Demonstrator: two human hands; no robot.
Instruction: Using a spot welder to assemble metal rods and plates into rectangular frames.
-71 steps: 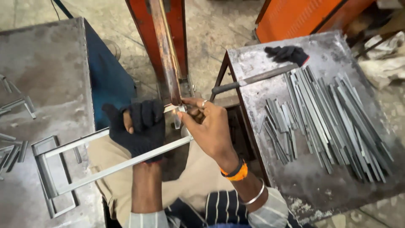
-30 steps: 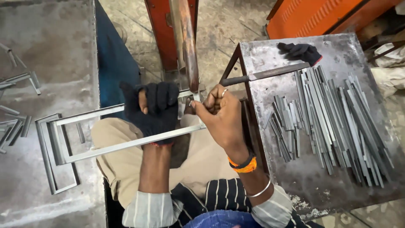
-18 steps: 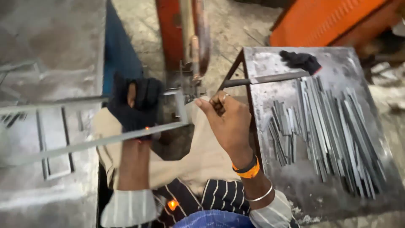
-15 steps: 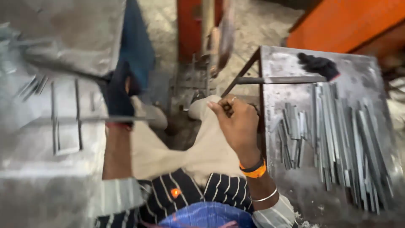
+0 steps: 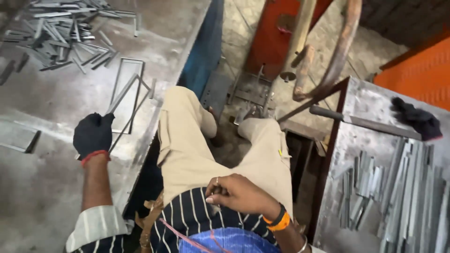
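Observation:
My left hand (image 5: 93,134), in a black glove, grips one end of a thin U-shaped metal frame (image 5: 127,104). The frame lies partly over a stack of similar bent frames (image 5: 125,77) on the grey metal table (image 5: 56,187) at my left. My bare right hand (image 5: 236,193) rests against my lap with fingers curled loosely and nothing in it. An orange band sits on its wrist. My knees in beige trousers fill the middle of the view.
A heap of short metal strips (image 5: 61,28) lies at the far left of the left table. A second table (image 5: 370,154) on the right carries several flat strips (image 5: 408,192), a long bar (image 5: 356,121) and a black glove (image 5: 416,118). An orange press with a lever (image 5: 300,37) stands ahead.
My left hand has carried the metal frame from the press to the left table. My right hand has let go of the frame and dropped to my lap. My head has turned left.

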